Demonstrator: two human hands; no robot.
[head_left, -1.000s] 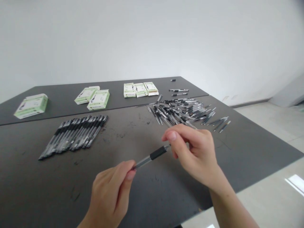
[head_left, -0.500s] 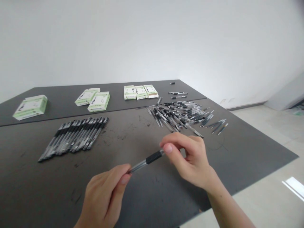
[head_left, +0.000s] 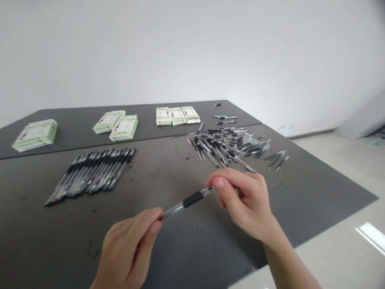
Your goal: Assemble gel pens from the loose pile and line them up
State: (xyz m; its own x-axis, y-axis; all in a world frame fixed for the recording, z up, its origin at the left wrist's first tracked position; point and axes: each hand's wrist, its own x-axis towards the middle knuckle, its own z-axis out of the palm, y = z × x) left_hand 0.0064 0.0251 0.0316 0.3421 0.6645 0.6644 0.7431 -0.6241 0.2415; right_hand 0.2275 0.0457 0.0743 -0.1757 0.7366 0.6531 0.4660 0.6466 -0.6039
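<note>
A clear gel pen (head_left: 192,199) with a black rubber grip hangs tilted above the table between my two hands. My left hand (head_left: 128,245) pinches its rear end between thumb and fingers. At the other end, the thumb and index finger of my right hand (head_left: 240,200) close on the tip; whether a small part is hidden in them I cannot make out. A neat row of similar pens (head_left: 92,172) lies to the left. Beyond my right hand is a loose heap of pens and pen parts (head_left: 222,146).
Green and white pen boxes (head_left: 124,128) stand in groups at the back, with another box (head_left: 35,134) at far left. Thin refills (head_left: 273,158) lie right of the heap. A few pens (head_left: 225,117) rest near the back right corner of the dark table (head_left: 319,188).
My right fingers have shifted slightly right along the pen, so more of its clear front cone shows. My left hand keeps its pinch and sits a little further left.
</note>
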